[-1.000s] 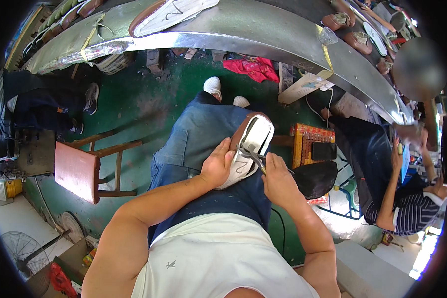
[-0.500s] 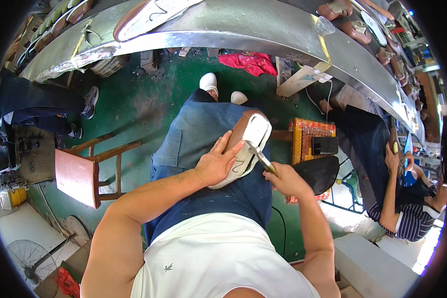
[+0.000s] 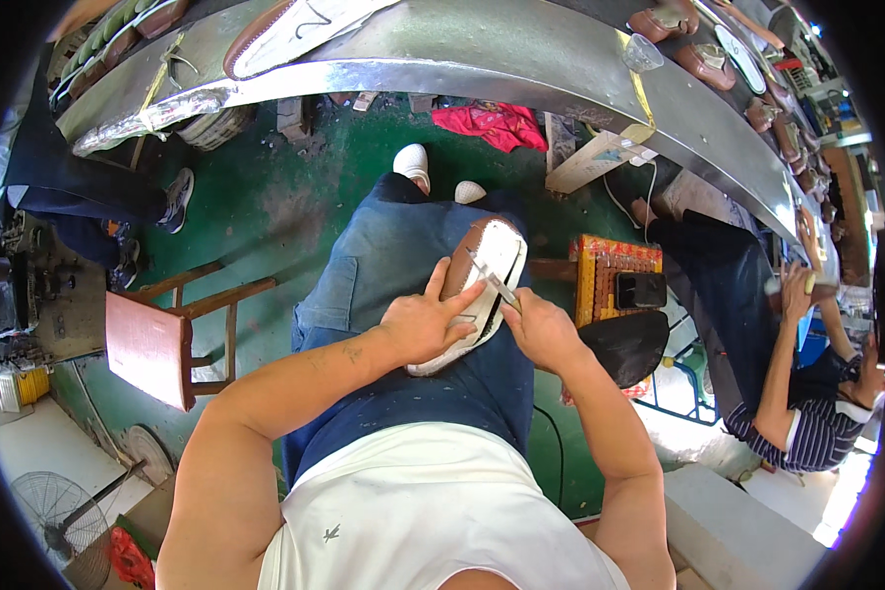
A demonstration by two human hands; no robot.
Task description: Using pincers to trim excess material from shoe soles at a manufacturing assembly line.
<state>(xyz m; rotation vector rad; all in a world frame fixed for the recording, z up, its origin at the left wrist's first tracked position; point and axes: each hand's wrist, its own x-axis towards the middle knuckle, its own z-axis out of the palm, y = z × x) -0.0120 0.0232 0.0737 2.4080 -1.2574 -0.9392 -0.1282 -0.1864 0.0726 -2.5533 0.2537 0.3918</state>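
Note:
A shoe (image 3: 487, 261) with a white sole and brown upper lies sole-up on my lap, across my blue jeans (image 3: 383, 265). My left hand (image 3: 425, 323) presses down on its near half, fingers spread over the sole. My right hand (image 3: 541, 329) grips a thin metal tool (image 3: 490, 279), whose tip rests on the sole's middle. Both forearms come up from the lower edge, over my white shirt.
A long metal workbench (image 3: 482, 49) curves across the top, carrying several shoes and soles. A wooden stool (image 3: 157, 339) stands at my left on the green floor. A seated person in a striped shirt (image 3: 806, 433) works at the right. A red-and-yellow crate (image 3: 615, 270) holds a phone.
The metal tool's tip has slid from the shoe's near edge up toward the sole's middle. My left hand keeps its hold on the shoe.

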